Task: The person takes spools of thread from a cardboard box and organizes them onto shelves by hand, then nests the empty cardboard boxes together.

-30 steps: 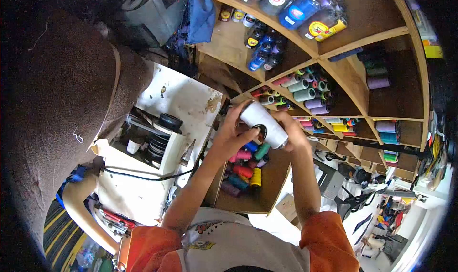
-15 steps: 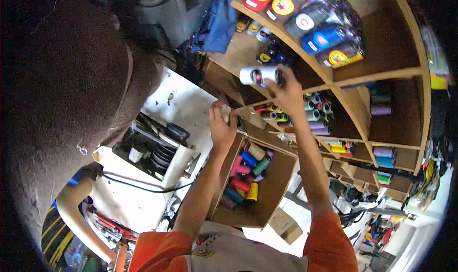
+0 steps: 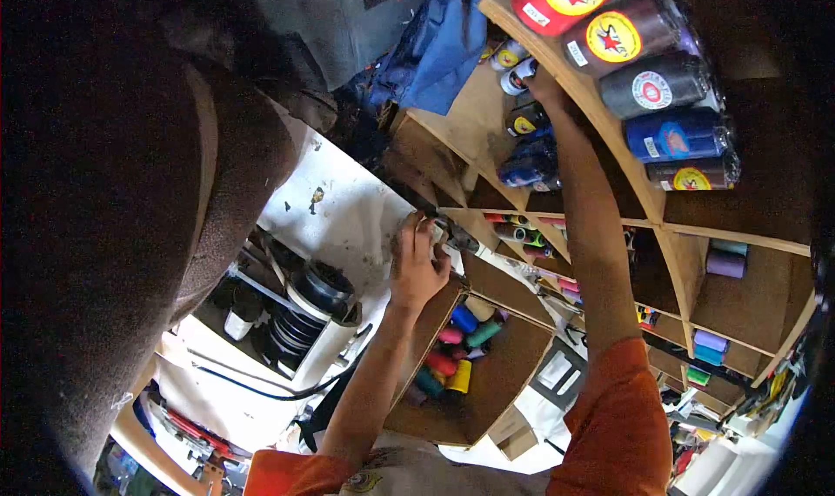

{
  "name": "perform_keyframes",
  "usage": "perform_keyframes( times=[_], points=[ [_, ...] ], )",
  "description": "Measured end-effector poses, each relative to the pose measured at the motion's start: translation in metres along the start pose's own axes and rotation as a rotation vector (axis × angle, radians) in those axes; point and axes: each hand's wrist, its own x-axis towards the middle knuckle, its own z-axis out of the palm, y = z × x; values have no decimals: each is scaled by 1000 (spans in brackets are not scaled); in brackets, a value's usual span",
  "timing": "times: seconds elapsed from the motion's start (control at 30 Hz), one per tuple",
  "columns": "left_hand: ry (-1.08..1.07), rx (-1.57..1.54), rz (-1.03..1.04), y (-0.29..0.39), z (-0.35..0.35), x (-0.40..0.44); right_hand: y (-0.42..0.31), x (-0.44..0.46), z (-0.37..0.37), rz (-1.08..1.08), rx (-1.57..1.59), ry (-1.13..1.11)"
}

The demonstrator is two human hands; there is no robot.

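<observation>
My right hand (image 3: 545, 89) reaches into the upper shelf compartment, its fingers closed at the dark end of a white spool of thread (image 3: 517, 78). The forearm hides part of the compartment. Beside that spool lie a pale spool with a yellow label (image 3: 507, 56), a dark spool with a yellow label (image 3: 524, 122) and blue wrapped spools (image 3: 529, 167). My left hand (image 3: 419, 265) rests at the corner of the white tabletop (image 3: 348, 204), fingers bent and slightly apart. A small pale patch shows by its fingertips; I cannot tell what it is.
A cardboard box (image 3: 513, 370) holding several coloured thread spools stands below my arms. The wooden shelf (image 3: 600, 117) carries large wrapped spools (image 3: 613, 39) at upper right. A machine with black discs (image 3: 300, 335) is at left. Blue fabric (image 3: 444, 52) hangs beside the shelf.
My right hand has moved up and deeper into the shelf compartment, bringing the white spool in beside the others. The view has shifted; my left hand stays at the table corner.
</observation>
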Motion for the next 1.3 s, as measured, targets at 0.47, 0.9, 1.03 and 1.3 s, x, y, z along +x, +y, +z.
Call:
perform_keyframes(
  times=[0.47, 0.9, 1.03, 1.3],
  points=[
    [-123, 82, -139, 14, -10, -1, -73, -43, -76, 412, 255, -26],
    [54, 273, 308, -3, 11, -3, -249, -510, -131, 1039, 1011, -849],
    [47, 312, 306, -1, 12, -4, -289, -540, -90, 835, 844, -672],
    [82, 314, 365, -8, 18, -1, -323, -499, -83, 862, 933, -947]
  ],
)
